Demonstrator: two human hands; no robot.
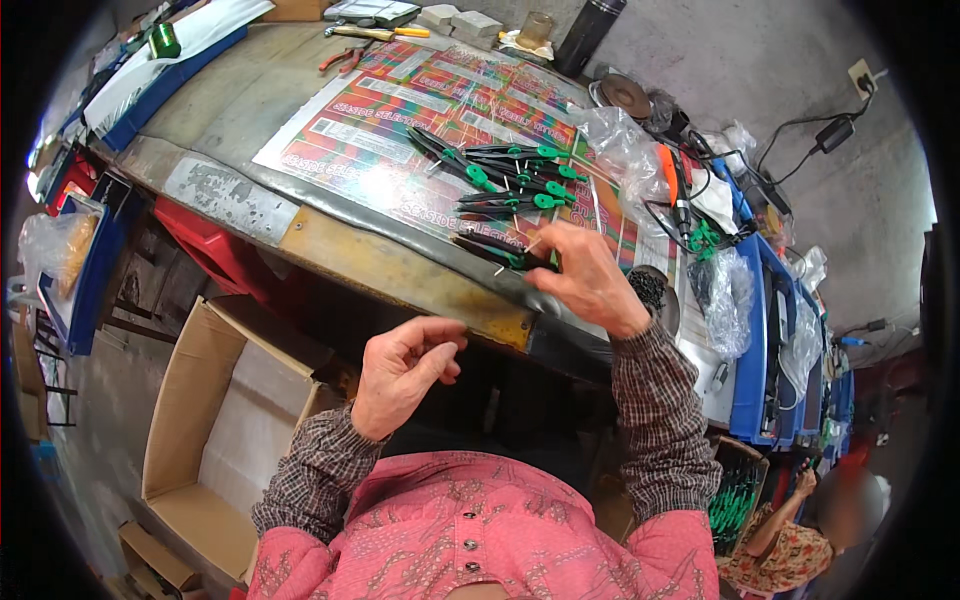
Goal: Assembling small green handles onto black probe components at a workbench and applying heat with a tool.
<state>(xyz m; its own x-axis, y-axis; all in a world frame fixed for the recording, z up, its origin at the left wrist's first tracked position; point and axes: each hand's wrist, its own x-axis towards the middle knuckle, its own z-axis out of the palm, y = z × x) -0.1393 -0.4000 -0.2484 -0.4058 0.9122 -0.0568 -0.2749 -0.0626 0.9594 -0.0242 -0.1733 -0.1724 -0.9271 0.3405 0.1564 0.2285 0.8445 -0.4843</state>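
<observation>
Head view: the right hand (590,280) rests on the table (400,270), its fingers pinching one black tool with a green knob (500,252). The left hand (405,365) floats over the table edge with its fingers curled in; I cannot tell if it holds something small. More of these black and green tools (510,170) lie in a pile just past the right hand, on a bright printed sheet (400,110). An open cardboard box (215,420) sits on the floor to the left.

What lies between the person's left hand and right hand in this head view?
Only the worn yellow table edge. The left hand hangs below it; the right hand rests on black-and-green tools.
</observation>
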